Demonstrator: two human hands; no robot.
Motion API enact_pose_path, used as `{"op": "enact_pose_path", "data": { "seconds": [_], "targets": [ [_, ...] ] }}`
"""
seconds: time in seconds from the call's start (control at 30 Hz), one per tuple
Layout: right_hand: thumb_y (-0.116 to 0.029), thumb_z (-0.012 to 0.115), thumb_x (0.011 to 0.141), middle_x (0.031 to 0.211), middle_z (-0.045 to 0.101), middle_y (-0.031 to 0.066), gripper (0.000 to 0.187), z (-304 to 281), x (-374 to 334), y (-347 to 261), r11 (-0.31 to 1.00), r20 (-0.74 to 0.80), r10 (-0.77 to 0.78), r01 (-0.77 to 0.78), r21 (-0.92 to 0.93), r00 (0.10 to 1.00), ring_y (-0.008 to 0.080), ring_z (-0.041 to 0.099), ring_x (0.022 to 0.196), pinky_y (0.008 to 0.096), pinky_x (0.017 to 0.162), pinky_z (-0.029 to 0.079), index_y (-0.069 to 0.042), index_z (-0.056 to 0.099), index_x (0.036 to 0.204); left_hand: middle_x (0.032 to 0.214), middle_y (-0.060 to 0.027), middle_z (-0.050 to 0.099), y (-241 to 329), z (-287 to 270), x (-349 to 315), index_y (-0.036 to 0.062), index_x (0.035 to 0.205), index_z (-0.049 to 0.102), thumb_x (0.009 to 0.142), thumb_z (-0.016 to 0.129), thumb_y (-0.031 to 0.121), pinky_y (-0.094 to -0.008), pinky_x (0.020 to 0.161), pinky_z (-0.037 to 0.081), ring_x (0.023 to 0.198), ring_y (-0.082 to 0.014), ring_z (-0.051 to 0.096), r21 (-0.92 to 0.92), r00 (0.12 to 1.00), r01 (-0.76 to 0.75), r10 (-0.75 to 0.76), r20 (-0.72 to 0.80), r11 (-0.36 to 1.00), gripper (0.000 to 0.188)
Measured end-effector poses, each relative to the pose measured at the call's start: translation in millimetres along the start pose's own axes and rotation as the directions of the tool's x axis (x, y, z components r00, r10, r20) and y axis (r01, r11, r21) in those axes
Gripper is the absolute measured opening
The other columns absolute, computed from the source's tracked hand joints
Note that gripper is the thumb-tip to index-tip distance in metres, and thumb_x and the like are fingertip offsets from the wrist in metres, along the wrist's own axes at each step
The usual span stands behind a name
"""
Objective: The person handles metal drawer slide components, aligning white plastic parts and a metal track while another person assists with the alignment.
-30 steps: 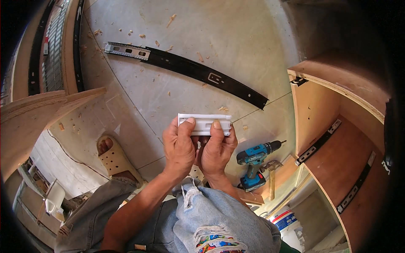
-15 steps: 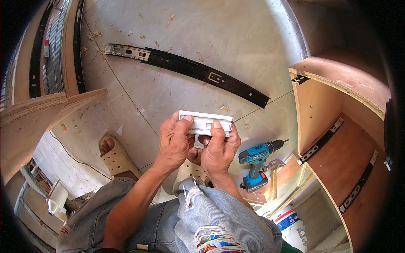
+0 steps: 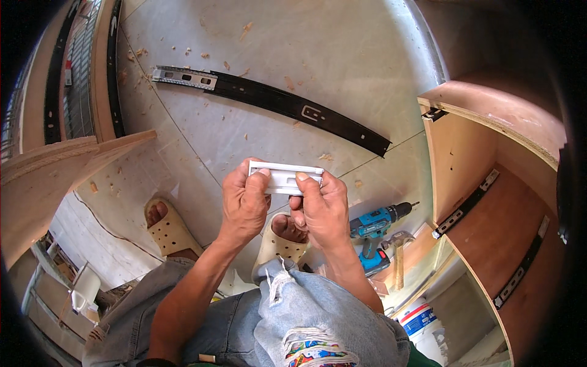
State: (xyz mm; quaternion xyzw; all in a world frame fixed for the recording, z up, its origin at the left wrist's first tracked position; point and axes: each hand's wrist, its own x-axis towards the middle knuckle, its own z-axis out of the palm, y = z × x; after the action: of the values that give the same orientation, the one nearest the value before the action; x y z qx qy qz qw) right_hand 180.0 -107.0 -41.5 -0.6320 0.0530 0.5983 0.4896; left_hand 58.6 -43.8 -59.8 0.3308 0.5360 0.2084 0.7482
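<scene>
- White slide rail piece (image 3: 286, 177) sat at picture centre, held level over the tiled floor (image 3: 342, 55).
- Left hand (image 3: 244, 205) clamped its 9 o'clock end; right hand (image 3: 321, 208) pinched the 3 o'clock end.
- Black drawer slide (image 3: 275, 101) lay at 12 o'clock (well apart); blue cordless drill (image 3: 374, 229) lay at 4 o'clock.

Bright, even daylight fills the scene; the pale floor (image 3: 342, 55) shows mild glare and only soft shadows. Focus is sharp at the centre. Fisheye distortion bends straight edges near the rim, where corners fall black.
</scene>
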Motion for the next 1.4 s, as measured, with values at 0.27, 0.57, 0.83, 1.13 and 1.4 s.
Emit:
{"op": "enact_pose_path", "data": {
  "seconds": [0.27, 0.57, 0.83, 1.13, 1.4],
  "targets": [
    [-0.023, 0.059, 0.096, 0.065, 0.055, 0.0012, 0.022, 7, -4, 6, 0.977, 0.244, -0.003, -0.049, 0.206, 0.970, 0.0028, 0.043, 0.048, 0.0193, 0.041, 0.034, -0.002, 0.060, 0.092, 0.067, 0.0025, 0.052, 14, 0, 10, 0.0020, 0.085, 0.058, 0.088, 0.055, 0.017, -0.0202, 0.045, 0.036, 0.053, -0.0036, 0.045, -0.117, 0.995, -0.058, 0.048, -0.084, 0.991, 0.016],
    [-0.023, 0.050, 0.100, 0.067, 0.055, 0.0006, 0.024, 45, -2, 28, 0.947, 0.058, -0.175, 0.152, 0.284, 0.983, 0.0044, 0.043, 0.048, 0.0194, 0.041, 0.034, -0.005, 0.058, 0.086, 0.087, -0.0150, 0.067, 26, 10, 24, -0.0028, 0.106, 0.058, 0.095, 0.054, 0.036, -0.0318, 0.065, 0.058, 0.076, -0.0213, 0.068, -0.261, 0.992, 0.045, -0.073, -0.099, 0.964, 0.041],
    [-0.022, 0.059, 0.096, 0.069, 0.060, 0.0028, 0.025, 32, -1, 23, 0.980, 0.160, -0.198, 0.198, 0.018, 0.967, 0.0058, 0.051, 0.055, 0.0218, 0.049, 0.041, 0.002, 0.064, 0.092, 0.070, -0.0121, 0.061, 30, -1, 30, 0.0012, 0.099, 0.055, 0.097, 0.048, 0.038, -0.0408, 0.071, 0.058, 0.069, -0.0256, 0.065, -0.516, 0.989, 0.128, -0.071, 0.130, 0.847, 0.038],
    [-0.020, 0.062, 0.092, 0.073, 0.056, 0.0022, 0.028, 37, -2, 16, 0.847, 0.131, -0.468, 0.486, -0.216, 0.874, 0.0100, 0.050, 0.077, 0.0254, 0.078, 0.044, 0.008, 0.063, 0.091, 0.064, -0.0103, 0.055, 46, 14, 25, 0.0006, 0.099, 0.052, 0.094, 0.045, 0.030, -0.0436, 0.071, 0.056, 0.056, -0.0232, 0.057, -0.594, 0.995, 0.085, -0.041, 0.086, 0.800, 0.030],
    [-0.018, 0.060, 0.093, 0.080, 0.060, 0.0050, 0.024, 38, 1, 13, 0.759, 0.172, -0.542, 0.567, -0.319, 0.822, 0.0128, 0.052, 0.086, 0.0295, 0.089, 0.043, 0.005, 0.063, 0.092, 0.063, -0.0122, 0.055, 55, 18, 23, -0.0002, 0.099, 0.049, 0.092, 0.046, 0.033, -0.0410, 0.063, 0.056, 0.053, -0.0241, 0.058, -0.511, 0.997, -0.065, 0.075, -0.001, 0.857, 0.034]
  ]
}}
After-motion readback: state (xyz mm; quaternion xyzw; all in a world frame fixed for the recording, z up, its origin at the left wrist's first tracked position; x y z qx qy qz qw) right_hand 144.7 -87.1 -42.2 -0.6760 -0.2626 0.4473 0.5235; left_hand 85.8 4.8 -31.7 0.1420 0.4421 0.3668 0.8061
